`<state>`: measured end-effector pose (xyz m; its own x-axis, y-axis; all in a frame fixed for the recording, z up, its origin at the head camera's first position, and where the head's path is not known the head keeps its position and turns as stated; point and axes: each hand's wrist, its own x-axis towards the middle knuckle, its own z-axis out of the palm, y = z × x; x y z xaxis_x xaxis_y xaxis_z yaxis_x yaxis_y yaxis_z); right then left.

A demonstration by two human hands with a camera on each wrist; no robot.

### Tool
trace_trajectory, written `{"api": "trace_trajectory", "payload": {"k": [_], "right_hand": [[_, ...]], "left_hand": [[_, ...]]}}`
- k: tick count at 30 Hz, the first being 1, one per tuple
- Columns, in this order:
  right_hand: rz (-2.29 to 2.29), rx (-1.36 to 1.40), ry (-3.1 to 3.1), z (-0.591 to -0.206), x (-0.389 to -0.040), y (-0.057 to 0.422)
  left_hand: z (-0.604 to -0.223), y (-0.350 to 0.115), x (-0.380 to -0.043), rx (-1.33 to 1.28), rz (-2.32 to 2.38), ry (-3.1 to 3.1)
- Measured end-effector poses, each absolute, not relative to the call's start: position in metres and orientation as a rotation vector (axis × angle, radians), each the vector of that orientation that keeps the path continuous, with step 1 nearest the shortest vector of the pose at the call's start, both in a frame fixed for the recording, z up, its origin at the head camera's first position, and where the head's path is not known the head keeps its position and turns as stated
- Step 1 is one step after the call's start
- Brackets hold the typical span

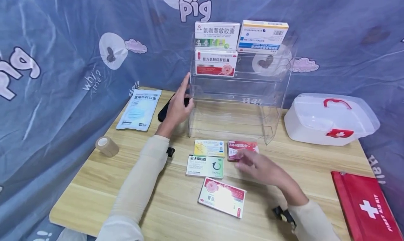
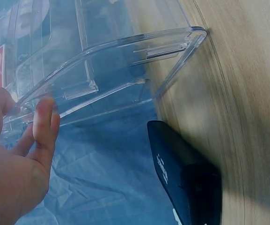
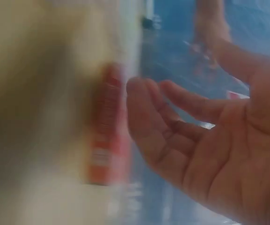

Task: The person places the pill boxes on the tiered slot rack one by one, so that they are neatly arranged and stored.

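A clear plastic display rack (image 1: pixel 236 90) stands at the back of the table. My left hand (image 1: pixel 180 109) holds its left side edge, with thumb and fingers on either side of the rim (image 2: pixel 102 47) in the left wrist view. My right hand (image 1: pixel 262 167) hovers at a red medicine box (image 1: pixel 231 151), fingers loosely bent and holding nothing; the box (image 3: pixel 107 131) is blurred beside the fingertips in the right wrist view. Near it lie a yellow-and-white box (image 1: pixel 208 148), a green-and-white box (image 1: pixel 205 166) and a red-and-white box (image 1: pixel 222 197).
Upper rack tiers bear a green-banded box (image 1: pixel 217 34), a blue-and-white box (image 1: pixel 263 38) and another red-and-white box (image 1: pixel 216 64). Left are a mask packet (image 1: pixel 139 109), a tan roll (image 1: pixel 107 147) and a black case (image 2: pixel 186 173). Right are a white bin (image 1: pixel 328 122) and a red first-aid pouch (image 1: pixel 366 206).
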<state>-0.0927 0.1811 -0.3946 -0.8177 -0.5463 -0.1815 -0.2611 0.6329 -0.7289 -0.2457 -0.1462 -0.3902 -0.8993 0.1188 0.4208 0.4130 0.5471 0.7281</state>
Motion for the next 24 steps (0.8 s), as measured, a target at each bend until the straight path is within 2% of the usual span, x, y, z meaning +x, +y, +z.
{"api": "trace_trajectory", "payload": {"k": [6,12,24], "right_hand": [[-1.033,-0.517,2.419,-0.430,-0.045,0.191],[-1.129,-0.484,2.453,-0.440,-0.010,0.193],[-0.941,-0.264,2.511,-0.437,0.005,0.185]], "left_hand": [[-0.390,-0.144,-0.245,-0.425,-1.293,-2.477],[-0.387,-0.146,-0.246,-0.410,-1.272,-2.476],[-0.388,-0.144,-0.244,-0.418,-1.302,-2.484]]}}
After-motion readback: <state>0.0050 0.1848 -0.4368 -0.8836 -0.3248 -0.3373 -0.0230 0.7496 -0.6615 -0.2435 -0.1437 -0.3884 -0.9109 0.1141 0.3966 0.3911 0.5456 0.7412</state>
